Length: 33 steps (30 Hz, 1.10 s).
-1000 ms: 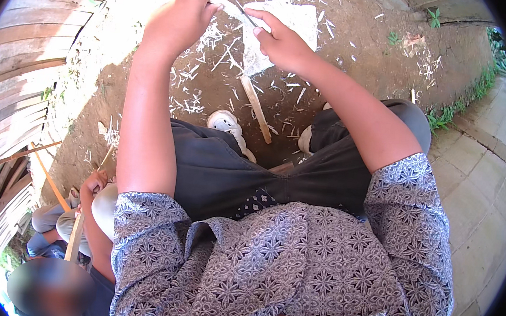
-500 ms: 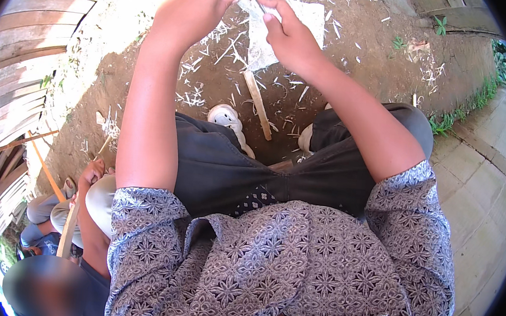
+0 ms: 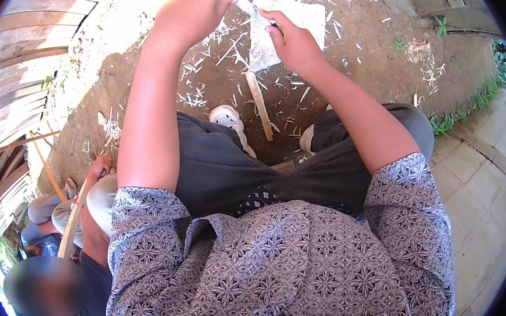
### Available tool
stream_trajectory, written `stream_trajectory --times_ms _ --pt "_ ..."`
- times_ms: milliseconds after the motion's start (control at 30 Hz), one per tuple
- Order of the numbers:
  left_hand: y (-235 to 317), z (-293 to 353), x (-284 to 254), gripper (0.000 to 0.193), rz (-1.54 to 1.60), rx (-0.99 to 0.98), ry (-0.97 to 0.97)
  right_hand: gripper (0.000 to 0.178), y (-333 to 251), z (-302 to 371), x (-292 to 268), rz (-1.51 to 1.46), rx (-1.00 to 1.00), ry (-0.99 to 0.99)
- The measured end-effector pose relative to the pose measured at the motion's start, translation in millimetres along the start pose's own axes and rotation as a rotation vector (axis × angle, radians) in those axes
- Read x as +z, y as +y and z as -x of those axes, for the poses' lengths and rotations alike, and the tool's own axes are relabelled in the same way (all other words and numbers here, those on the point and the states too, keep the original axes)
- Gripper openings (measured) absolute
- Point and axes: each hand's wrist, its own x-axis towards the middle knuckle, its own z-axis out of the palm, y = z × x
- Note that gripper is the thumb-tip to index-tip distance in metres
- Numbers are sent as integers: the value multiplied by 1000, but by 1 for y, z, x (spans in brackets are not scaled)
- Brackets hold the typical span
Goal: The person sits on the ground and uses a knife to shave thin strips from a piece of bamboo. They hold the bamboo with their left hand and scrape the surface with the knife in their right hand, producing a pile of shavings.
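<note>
At the top of the view my left hand (image 3: 188, 15) is closed around one end of a pale wooden strip (image 3: 240, 1), which slants down to the right. My right hand (image 3: 294, 46) is closed around a knife (image 3: 267, 19), of which only a little shows beside the fingers. The knife meets the strip at its right end. Beneath both hands lies a whitish square slab (image 3: 309, 27) on the ground. From its lower edge a flat wooden stick (image 3: 259, 105) reaches toward my feet.
Pale shavings (image 3: 195, 97) litter the brown dirt around the slab. My white shoes (image 3: 227, 117) stand on either side of the stick. At lower left sits another person (image 3: 95, 228) with a long wooden piece (image 3: 70, 226). A slatted wooden structure (image 3: 36, 24) curves along the left; paving (image 3: 474, 177) lies right.
My right hand has shifted slightly right and down. The knife blade, raised across the strip before, now lies down along it. My left hand has barely moved.
</note>
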Motion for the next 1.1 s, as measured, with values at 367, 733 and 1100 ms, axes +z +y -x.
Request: stream_trajectory --times_ms 367,733,1100 --pt "3 -4 -5 33 -17 -30 -45 40 -12 -7 -17 -263 9 125" --pt "0 0 -2 33 3 57 41 40 -61 18 -63 -143 76 20" --pt "14 1 -21 25 15 82 17 30 -67 20 -70 -201 14 162"
